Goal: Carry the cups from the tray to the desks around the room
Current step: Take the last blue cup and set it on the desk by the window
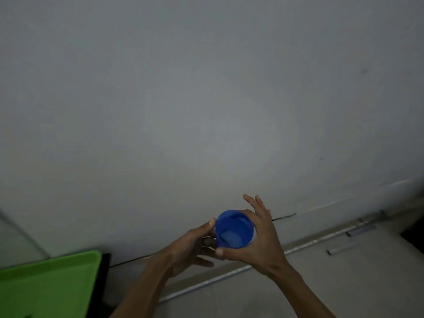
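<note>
A blue cup point(234, 229) with liquid in it is held upright in front of me, low in the view, between both hands. My right hand point(257, 239) wraps its right side, thumb under the near rim, two fingers stretched out past it. My left hand point(195, 244) touches the cup's left side with thumb and fingers. The green tray point(46, 285) lies at the bottom left; the part I see has no cups on it.
A plain grey-white wall point(206, 99) fills most of the view. Below it runs a pale surface with a metal rail point(298, 247) slanting up to the right. A dark object point(104, 281) stands against the tray's right edge.
</note>
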Motion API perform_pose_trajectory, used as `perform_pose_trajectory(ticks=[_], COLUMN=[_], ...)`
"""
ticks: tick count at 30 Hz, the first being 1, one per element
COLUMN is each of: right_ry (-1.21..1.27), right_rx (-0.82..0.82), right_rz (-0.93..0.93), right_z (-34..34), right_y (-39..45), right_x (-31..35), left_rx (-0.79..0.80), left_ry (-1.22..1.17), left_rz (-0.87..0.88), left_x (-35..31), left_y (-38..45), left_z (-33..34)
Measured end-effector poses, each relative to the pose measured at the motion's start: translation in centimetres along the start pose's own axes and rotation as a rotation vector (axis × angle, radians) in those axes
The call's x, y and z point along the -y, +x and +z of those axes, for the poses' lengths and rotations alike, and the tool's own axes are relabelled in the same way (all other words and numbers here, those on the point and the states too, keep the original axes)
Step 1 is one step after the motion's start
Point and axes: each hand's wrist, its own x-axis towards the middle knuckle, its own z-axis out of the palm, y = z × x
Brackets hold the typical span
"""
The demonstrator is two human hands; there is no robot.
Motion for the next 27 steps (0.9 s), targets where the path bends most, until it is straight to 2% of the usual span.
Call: perform_pose_trajectory(ticks=[7,14,27], right_ry=[-0.042,-0.181,-0.342], right_rx=[-0.105,-0.288,-0.593], right_rz=[0.083,0.138,0.453], right_z=[-15.2,-29.0,-47.5], right_y=[-0.8,-2.0,-6.6], right_x=[-8.5,-15.8,-26.3], left_rx=[0.222,0.376,0.779], left_ry=[0.121,0.185,0.354], left_rz=[0.033,0.085,0.068], left_x=[-6.3,-12.4,-19.8], left_y=[10.6,20.3,35.3], left_z=[13.1,26.7,48.6])
